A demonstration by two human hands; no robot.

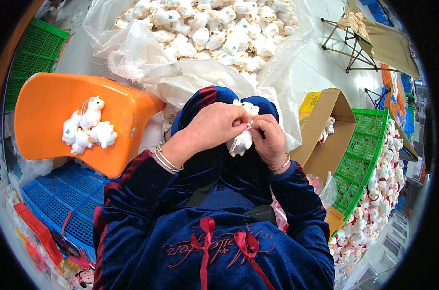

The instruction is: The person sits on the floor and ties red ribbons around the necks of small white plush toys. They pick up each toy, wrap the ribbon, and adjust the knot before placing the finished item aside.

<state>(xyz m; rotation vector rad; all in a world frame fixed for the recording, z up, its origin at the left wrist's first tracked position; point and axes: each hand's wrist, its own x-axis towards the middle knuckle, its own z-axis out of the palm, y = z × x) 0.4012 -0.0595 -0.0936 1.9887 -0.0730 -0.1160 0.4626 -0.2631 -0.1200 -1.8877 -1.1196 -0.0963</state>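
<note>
Over my lap, both hands are on a small white plush toy (241,142) with a cream head and stubby legs. My left hand (218,126) is closed, its thumb and fingertips pinching at the toy's neck. From the other side my right hand (269,140) pinches at the same spot, where a bit of thin white string or ribbon shows between the fingertips. The hands cover part of the toy's middle, so exactly what each fingertip grips is hard to see. Several similar plush toys (91,112) with loops of string lie on the orange stool (41,104) to my left.
Ahead lies a large clear plastic bag (132,63) full of white plush toys (214,36). On the right are an open cardboard box (342,116) with toys inside, a green crate (359,164) and a heap of toys with red trim (374,203). A blue crate (67,198) sits at left.
</note>
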